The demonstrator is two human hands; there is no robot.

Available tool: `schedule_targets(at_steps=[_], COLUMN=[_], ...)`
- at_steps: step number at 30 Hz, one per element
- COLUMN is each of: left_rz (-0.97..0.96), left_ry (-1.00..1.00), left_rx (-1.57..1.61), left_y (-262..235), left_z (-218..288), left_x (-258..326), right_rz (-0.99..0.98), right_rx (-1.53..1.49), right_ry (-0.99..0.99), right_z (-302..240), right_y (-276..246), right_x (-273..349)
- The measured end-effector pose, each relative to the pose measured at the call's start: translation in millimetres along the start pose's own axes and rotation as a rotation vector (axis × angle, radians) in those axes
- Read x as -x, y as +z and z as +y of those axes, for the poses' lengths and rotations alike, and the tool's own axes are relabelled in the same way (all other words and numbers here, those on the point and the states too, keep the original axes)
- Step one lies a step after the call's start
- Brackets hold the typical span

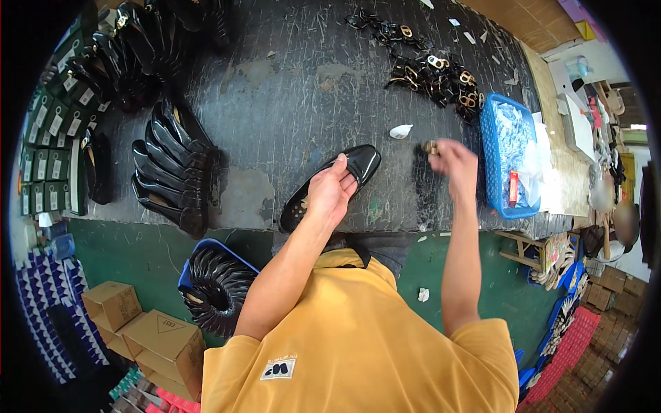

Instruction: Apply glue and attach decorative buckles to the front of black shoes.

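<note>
My left hand (pixel 328 191) is closed around a black patent shoe (pixel 364 162), which lies slantwise on the worktable with its toe pointing up and to the right. The thumb is over the upper, and the far fingers are partly hidden. To the right, my right hand (pixel 456 165) is raised over the table and smeared by motion. Pinched at its fingertips is a gold-coloured buckle (pixel 432 147) with what looks like a dark strap. Between the hands, farther back, lies a small white squeeze bottle (pixel 401 131). A heap of black straps with gold buckles (pixel 441 74) is spread beyond it.
A blue basket (pixel 491 165) holding clear plastic bags stands right of my right hand. Black shoes (pixel 175 168) sit in a row on the left, with more piled at the far left. A blue bin (pixel 237 252) of shoes and cardboard boxes (pixel 165 344) are on the floor.
</note>
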State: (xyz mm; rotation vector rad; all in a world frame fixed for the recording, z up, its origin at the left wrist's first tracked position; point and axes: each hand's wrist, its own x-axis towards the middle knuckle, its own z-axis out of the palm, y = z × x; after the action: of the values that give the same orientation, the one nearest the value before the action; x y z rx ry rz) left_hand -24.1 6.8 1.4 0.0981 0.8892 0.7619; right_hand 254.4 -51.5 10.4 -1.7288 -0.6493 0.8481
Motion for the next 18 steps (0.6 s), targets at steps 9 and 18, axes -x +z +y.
schedule_targets(at_steps=[9, 18], left_rz=[0.004, -0.011], left_ry=[0.009, 0.026], left_rx=[-0.043, -0.061], left_y=[-3, -3], left_z=[5, 3], left_x=[1, 2], right_rz=[0.22, 0.26], right_rx=[0.636, 0.705], right_ry=[-0.337, -0.1], right_z=[19, 5], right_y=[29, 36], right_x=[70, 72])
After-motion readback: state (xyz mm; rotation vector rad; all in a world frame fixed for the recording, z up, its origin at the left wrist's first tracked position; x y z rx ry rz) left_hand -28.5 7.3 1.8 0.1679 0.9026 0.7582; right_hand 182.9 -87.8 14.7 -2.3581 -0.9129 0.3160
